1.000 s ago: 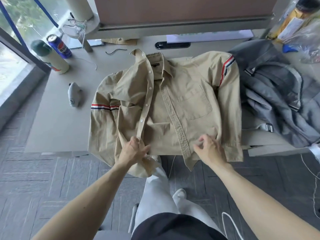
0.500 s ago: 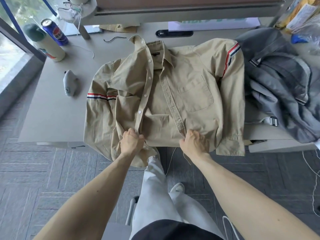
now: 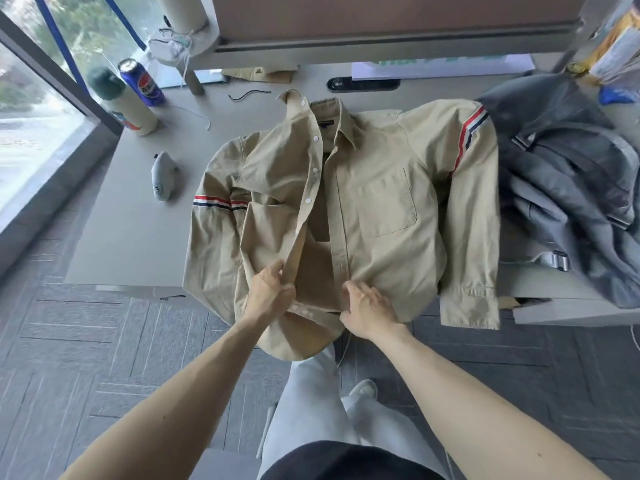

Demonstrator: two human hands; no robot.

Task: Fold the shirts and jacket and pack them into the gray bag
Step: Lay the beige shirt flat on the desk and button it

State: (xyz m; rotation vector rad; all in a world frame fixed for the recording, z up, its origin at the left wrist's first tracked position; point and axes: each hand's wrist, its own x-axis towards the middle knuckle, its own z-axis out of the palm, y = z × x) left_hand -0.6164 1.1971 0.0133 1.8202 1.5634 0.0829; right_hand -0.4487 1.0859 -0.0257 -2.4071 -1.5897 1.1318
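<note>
At the hem end of the khaki shirt [image 3: 381, 202], where it droops over the tabletop's [image 3: 131, 237] near edge, both hands work the open front. The left hand [image 3: 268, 296] pinches the button placket between thumb and fingers [image 3: 285, 291]. The right hand [image 3: 369, 311] curls its fingers on the buttonhole placket just beside it. The shirt lies front up, its long axis running from the hands to the collar, so the plackets should meet along that line. The gray bag [image 3: 571, 188] slumps beside the shirt's sleeve, nearer the right hand.
</note>
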